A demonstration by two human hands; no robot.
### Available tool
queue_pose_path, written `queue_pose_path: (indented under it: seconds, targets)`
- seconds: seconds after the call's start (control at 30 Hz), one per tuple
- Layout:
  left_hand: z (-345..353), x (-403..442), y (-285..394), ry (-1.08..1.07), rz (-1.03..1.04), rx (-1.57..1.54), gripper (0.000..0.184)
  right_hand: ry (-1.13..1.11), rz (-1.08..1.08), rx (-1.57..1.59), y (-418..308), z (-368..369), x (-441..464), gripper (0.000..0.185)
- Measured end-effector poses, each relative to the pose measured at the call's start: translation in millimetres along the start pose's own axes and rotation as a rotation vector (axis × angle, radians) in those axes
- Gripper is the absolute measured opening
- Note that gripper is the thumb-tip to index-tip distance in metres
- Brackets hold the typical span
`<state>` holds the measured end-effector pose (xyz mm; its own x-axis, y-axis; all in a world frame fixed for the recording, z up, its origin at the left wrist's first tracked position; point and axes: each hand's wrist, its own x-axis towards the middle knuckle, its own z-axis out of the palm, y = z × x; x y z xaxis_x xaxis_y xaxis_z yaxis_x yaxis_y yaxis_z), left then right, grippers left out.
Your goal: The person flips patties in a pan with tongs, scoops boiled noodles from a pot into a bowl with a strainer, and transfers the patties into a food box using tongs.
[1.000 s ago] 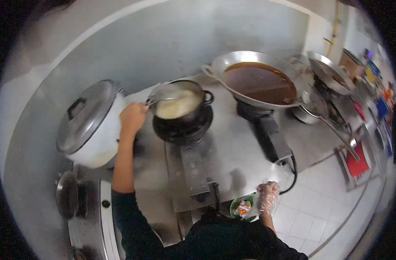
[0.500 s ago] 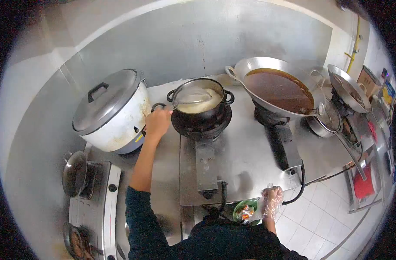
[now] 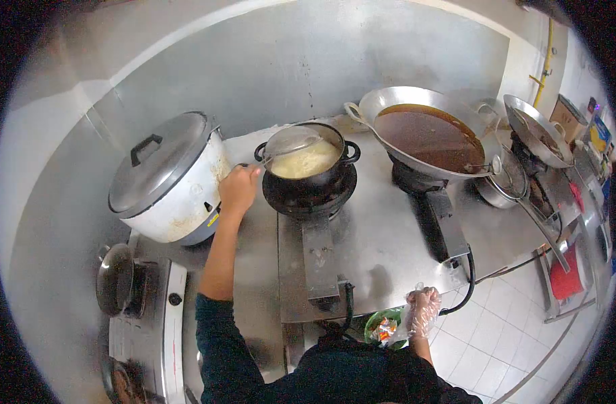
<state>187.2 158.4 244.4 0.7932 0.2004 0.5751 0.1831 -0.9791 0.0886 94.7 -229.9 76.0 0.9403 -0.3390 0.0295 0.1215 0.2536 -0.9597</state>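
Observation:
My left hand [image 3: 238, 190], bare, is closed around the handle of a round mesh strainer [image 3: 293, 141]. The strainer hangs tilted over the left side of a black two-handled pot [image 3: 310, 187]. Pale yellowish, foamy liquid [image 3: 311, 163] fills the pot, which stands on a burner. My right hand [image 3: 424, 311], in a clear plastic glove, is closed at the counter's front edge; whatever it may hold is hidden. Just left of it is a green container [image 3: 396, 316] with orange-and-white bits inside, which I cannot identify.
A large white rice cooker [image 3: 180, 205] with a metal lid stands left of the pot. On the right, a big wok [image 3: 397, 101] holds dark brown liquid, beside a smaller wok [image 3: 545, 149]. A long-handled metal pan [image 3: 500, 195] sits between them. A white stove [image 3: 175, 296] is lower left.
The strainer has risen and moved slightly left, with my left hand shifting left and a little down, showing more of the liquid. My right hand stays in place.

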Motion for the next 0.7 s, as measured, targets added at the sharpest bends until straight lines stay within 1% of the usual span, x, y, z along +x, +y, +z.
queue_pose_path:
  seconds: [0.03, 0.1, 0.17, 0.23, 0.3, 0.37, 0.53, 0.63, 0.7]
  targets:
    - [1.3, 0.9, -0.6, -0.01, -0.002, 0.005, 0.025, 0.007, 0.011, 0.04, -2.3, 2.5, -1.1, 0.016]
    - [3.6, 3.1, 0.1, -0.032, -0.004, 0.012, 0.026, -0.023, -0.155, -0.19, 11.8, -3.8, 3.4, 0.016]
    - [4.8, 5.1, 2.3, -0.06, -0.005, 0.016, 0.026, -0.028, -0.18, -0.286, 21.5, -11.0, 5.8, 0.016]
    - [7.3, 7.4, 3.3, -0.093, -0.022, 0.005, 0.025, -0.014, -0.068, -0.24, 15.5, -8.5, 4.8, 0.016]
    - [10.9, 10.1, 1.0, -0.1, -0.014, -0.004, 0.025, -0.013, -0.203, -0.425, 22.1, -10.2, 7.2, 0.016]
    - [15.1, 11.8, -1.7, -0.085, 0.019, -0.01, 0.026, -0.005, -0.234, -0.437, 26.5, -12.1, 8.2, 0.017]
    - [18.6, 17.9, -0.8, -0.078, 0.002, -0.009, 0.023, 0.065, -0.002, -0.014, -2.2, 13.9, 1.5, 0.017]
    - [17.5, 22.7, 0.5, -0.103, 0.008, -0.009, 0.023, 0.068, 0.007, -0.048, -0.7, 12.8, 4.4, 0.018]
    - [17.9, 24.3, 1.2, -0.093, 0.015, -0.02, 0.024, 0.026, -0.208, -0.306, 14.3, 3.9, 11.5, 0.018]
